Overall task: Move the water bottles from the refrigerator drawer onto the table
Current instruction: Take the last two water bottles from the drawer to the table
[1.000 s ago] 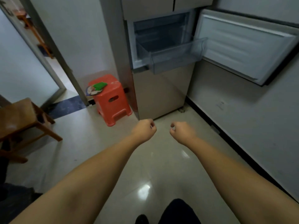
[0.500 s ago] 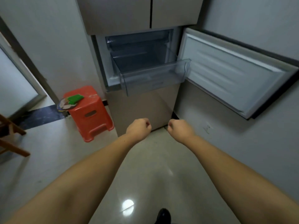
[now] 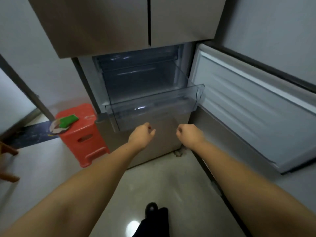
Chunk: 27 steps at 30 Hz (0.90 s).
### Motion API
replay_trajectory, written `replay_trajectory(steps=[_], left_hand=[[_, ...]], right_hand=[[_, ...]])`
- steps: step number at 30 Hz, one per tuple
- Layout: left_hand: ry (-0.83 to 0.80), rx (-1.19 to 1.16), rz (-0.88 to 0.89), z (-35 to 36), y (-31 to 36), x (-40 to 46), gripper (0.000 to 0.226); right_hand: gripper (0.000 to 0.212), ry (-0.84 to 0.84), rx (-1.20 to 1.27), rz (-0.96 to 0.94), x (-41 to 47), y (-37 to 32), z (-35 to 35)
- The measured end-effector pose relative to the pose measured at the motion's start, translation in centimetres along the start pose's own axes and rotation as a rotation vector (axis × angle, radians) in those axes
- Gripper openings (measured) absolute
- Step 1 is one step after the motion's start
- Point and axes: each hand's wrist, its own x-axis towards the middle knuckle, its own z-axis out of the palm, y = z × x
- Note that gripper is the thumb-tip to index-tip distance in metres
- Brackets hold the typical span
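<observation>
I hold both fists, left (image 3: 142, 135) and right (image 3: 189, 135), curled and empty below the drawer (image 3: 153, 106); it looks empty, though bottles would handle slick, gripped mid-body.

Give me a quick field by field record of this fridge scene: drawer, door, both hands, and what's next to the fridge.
drawer: clear plastic refrigerator drawer, pulled out; no water bottles visible in it
door: lower refrigerator door swung open to the right
left hand: fingers curled, holds nothing, just below the drawer front
right hand: fingers curled, holds nothing, apart from the left
beside fridge: red plastic stool on the left, green sponge on top
table: not identifiable in view
</observation>
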Motion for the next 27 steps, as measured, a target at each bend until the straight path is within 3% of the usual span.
replay_trajectory(steps=[3,5,9,12,16,22,27], left_hand=[[-0.017,-0.234,-0.154,-0.7,0.3,4.3,0.037],[-0.009,-0.526,-0.281,-1.3,0.8,7.3,0.041],[-0.023,-1.249,-0.606,-2.0,1.4,10.4,0.043],[-0.036,-1.573,-0.628,-2.1,2.9,10.9,0.047],[0.031,-1.686,-0.590,-1.5,3.9,12.3,0.046],[0.182,-1.724,-0.522,0.3,4.6,13.9,0.037],[0.278,-1.803,-0.487,-2.4,4.2,16.7,0.037]], right_hand=[[0.027,-0.037,0.042,0.041,4.5,0.2,-1.0],[0.026,-0.047,0.154,0.085,8.2,0.3,-1.5],[0.033,-0.072,0.654,0.264,13.0,-0.5,-1.7],[0.040,-0.135,0.944,0.367,15.7,-1.7,-0.8],[0.035,-0.137,1.105,0.389,18.3,-2.1,-0.3],[0.019,-0.238,1.045,0.288,20.4,-0.1,-0.4],[0.014,-0.272,1.033,0.187,23.7,-1.9,-0.7]])
